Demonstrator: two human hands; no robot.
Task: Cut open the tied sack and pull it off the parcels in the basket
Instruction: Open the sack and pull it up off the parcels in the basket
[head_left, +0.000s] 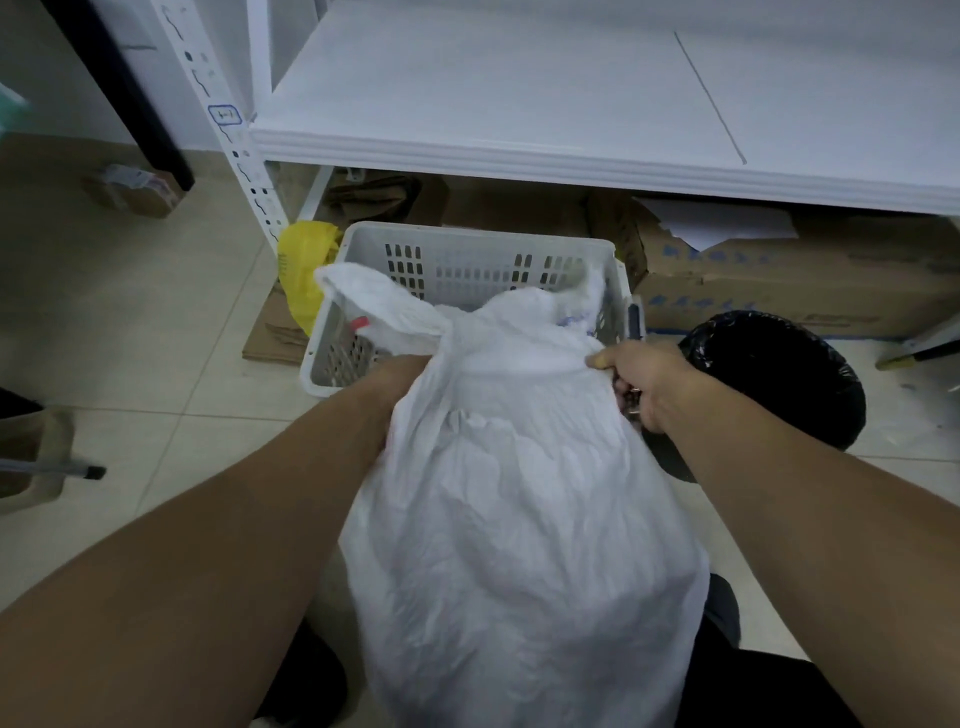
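**Sack gripped at both sides, over basket edge**

White sack (519, 519) is full and bulging, its tied neck pointing away from the person. The neck end, with two loose flaps, lies over the near rim of the basket (467, 244); the bulk of the sack hangs nearer the person, outside the basket. Parcels not visible; the sack covers whatever is inside.

Left hand (402, 371) is pressed against the sack's left side just below the knot. Its fingers are hidden behind the plastic, so grip cannot be told.

Right hand (641, 382) is clenched on a fold of the sack at its right side. A small metal object shows under its fingers; too unclear to identify.

Basket is white, slotted, on the tiled floor (156, 338) under a white shelf (493, 104). Yellow bag (304, 260) sits just beside the basket's left far corner. Black bin (779, 374) stands to the right, near the right hand. Cardboard boxes (779, 280) lie beneath the shelf.
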